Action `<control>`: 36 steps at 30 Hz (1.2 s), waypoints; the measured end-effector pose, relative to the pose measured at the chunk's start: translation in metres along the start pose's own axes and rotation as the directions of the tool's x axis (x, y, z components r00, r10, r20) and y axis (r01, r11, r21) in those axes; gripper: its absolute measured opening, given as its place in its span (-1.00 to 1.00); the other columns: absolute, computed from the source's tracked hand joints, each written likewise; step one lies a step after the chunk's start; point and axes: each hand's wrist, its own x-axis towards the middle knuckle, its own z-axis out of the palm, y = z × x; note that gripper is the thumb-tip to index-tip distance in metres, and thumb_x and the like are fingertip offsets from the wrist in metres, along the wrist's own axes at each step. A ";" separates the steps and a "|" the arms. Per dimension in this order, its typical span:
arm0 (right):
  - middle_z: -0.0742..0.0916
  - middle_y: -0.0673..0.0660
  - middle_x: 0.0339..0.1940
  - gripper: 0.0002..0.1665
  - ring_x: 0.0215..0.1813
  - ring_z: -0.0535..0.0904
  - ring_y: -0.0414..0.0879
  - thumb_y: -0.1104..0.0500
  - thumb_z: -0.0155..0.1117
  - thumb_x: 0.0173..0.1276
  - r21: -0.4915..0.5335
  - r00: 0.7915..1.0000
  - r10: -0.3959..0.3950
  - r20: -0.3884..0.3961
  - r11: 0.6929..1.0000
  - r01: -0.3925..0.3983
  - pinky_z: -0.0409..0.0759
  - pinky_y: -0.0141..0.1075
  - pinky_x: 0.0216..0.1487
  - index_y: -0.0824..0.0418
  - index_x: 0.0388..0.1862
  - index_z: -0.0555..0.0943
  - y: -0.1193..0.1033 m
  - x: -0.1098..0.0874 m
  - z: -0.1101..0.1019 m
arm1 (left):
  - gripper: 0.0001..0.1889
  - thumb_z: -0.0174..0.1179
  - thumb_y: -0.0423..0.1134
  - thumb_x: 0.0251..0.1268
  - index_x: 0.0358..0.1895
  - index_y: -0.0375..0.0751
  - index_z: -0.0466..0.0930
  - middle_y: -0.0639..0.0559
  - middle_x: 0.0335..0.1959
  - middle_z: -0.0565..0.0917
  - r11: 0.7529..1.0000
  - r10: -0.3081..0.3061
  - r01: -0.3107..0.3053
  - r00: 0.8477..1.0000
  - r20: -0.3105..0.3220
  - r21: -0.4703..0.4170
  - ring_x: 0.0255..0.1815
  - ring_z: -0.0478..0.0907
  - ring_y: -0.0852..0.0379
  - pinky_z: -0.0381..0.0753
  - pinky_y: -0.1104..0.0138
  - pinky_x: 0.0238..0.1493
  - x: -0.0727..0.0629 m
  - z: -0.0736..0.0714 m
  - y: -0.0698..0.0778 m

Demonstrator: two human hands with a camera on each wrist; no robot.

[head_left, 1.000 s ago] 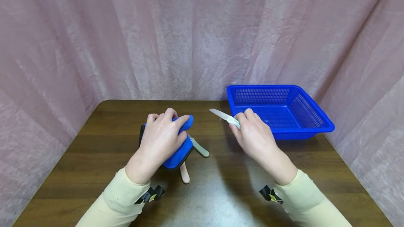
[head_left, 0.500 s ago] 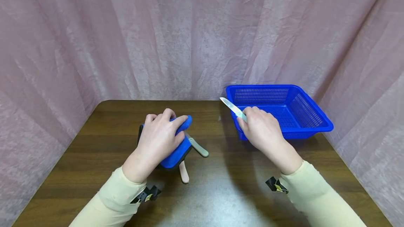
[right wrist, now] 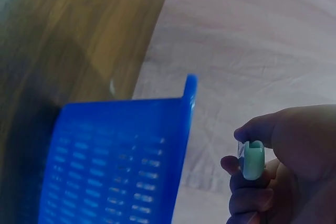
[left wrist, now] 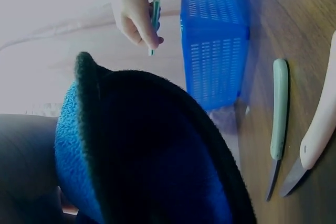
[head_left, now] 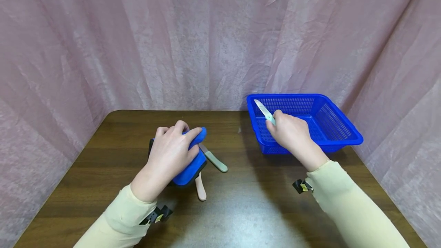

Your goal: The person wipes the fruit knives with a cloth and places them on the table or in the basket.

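Note:
My left hand (head_left: 169, 152) grips a blue, fuzzy cloth (head_left: 189, 172) with a black edge, above the table's left part. In the left wrist view the cloth (left wrist: 68, 145) looks folded, its dark inner side facing the camera. My right hand (head_left: 291, 131) holds a knife (head_left: 264, 111) with a pale green handle, blade pointing up and left, over the near left part of the blue basket (head_left: 342, 117). Under and beside the cloth lie a green-handled knife (head_left: 216, 162) and a pale pink-handled knife (head_left: 200, 190); the cloth hides part of the pink one's blade.
The plastic basket with slotted walls stands at the back right of the wooden table (head_left: 237, 202). Pink curtains (head_left: 220, 41) hang behind the table and along its sides.
My right hand has carried its knife right and away from me, from beside the basket to over it. My left hand and the cloth have shifted slightly left.

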 end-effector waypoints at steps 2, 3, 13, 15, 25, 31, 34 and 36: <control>0.59 0.14 -0.57 -0.64 -0.54 0.56 0.14 0.02 0.20 0.65 -0.002 1.000 0.016 0.024 1.000 -0.016 0.54 0.15 -0.52 0.26 -0.28 0.54 0.003 0.003 0.001 | -0.55 0.29 -0.23 0.40 0.32 0.01 0.81 -0.21 0.02 0.71 1.000 -0.002 0.002 1.000 0.002 0.001 -0.10 0.75 -0.16 0.52 -0.20 0.09 -0.001 0.000 -0.001; 0.60 0.15 -0.56 -0.64 -0.53 0.57 0.15 0.01 0.19 0.66 -0.003 0.999 0.021 0.036 1.000 -0.021 0.54 0.16 -0.51 0.27 -0.28 0.54 0.005 0.005 0.001 | -0.55 0.29 -0.23 0.40 0.32 0.00 0.81 -0.21 0.02 0.72 1.000 -0.002 0.002 1.000 0.001 0.002 -0.11 0.75 -0.16 0.52 -0.20 0.08 -0.002 0.000 -0.002; 0.65 0.20 -0.48 -0.60 -0.43 0.62 0.17 -0.05 0.18 0.63 -0.011 0.984 0.093 0.155 0.996 -0.092 0.58 0.15 -0.42 0.25 -0.30 0.54 0.017 0.023 0.009 | -0.54 0.30 -0.23 0.40 0.34 -0.02 0.80 -0.21 0.02 0.70 1.000 -0.008 0.008 1.000 -0.008 0.008 -0.12 0.74 -0.17 0.51 -0.19 0.07 -0.006 -0.001 -0.010; 0.66 0.20 -0.47 -0.59 -0.41 0.63 0.17 -0.06 0.19 0.62 -0.010 0.981 0.100 0.165 0.995 -0.100 0.59 0.16 -0.39 0.24 -0.32 0.55 0.019 0.026 0.011 | -0.55 0.30 -0.23 0.40 0.33 -0.02 0.80 -0.21 0.02 0.70 1.000 -0.011 0.011 1.000 -0.008 0.004 -0.11 0.74 -0.16 0.51 -0.19 0.08 -0.007 -0.002 -0.010; 0.68 0.19 -0.44 -0.55 -0.33 0.66 0.18 -0.09 0.18 0.58 -0.025 0.963 0.158 0.217 0.987 -0.157 0.63 0.19 -0.29 0.15 -0.47 0.52 0.027 0.039 0.024 | -0.53 0.30 -0.19 0.42 0.38 -0.02 0.78 -0.21 0.04 0.69 0.999 -0.031 0.031 0.999 0.020 0.009 -0.08 0.74 -0.17 0.50 -0.21 0.11 -0.010 -0.002 -0.013; 0.73 0.24 -0.34 -0.55 -0.21 0.70 0.22 -0.11 0.18 0.58 -0.033 0.939 0.184 0.290 0.983 -0.183 0.66 0.22 -0.16 0.17 -0.41 0.60 0.029 0.042 0.033 | -0.53 0.32 -0.19 0.41 0.36 -0.01 0.78 -0.21 0.05 0.70 0.999 -0.044 0.044 0.998 0.037 0.007 -0.05 0.72 -0.14 0.50 -0.20 0.10 -0.013 0.000 -0.016; 0.74 0.25 -0.28 -0.55 -0.16 0.70 0.22 -0.12 0.18 0.59 -0.037 0.927 0.191 0.323 0.981 -0.189 0.66 0.24 -0.10 0.18 -0.36 0.62 0.030 0.044 0.038 | -0.54 0.32 -0.20 0.41 0.36 -0.02 0.78 -0.21 0.04 0.70 0.999 -0.045 0.045 0.998 0.037 0.010 -0.06 0.73 -0.14 0.50 -0.19 0.08 -0.015 0.001 -0.018; 0.73 0.26 -0.26 -0.56 -0.14 0.68 0.22 -0.13 0.18 0.59 -0.040 0.919 0.194 0.344 0.981 -0.192 0.67 0.23 -0.07 0.19 -0.33 0.63 0.031 0.046 0.042 | -0.53 0.31 -0.20 0.41 0.36 -0.02 0.78 -0.21 0.03 0.70 0.999 -0.042 0.041 0.999 0.034 0.013 -0.08 0.74 -0.16 0.50 -0.19 0.06 -0.015 0.001 -0.019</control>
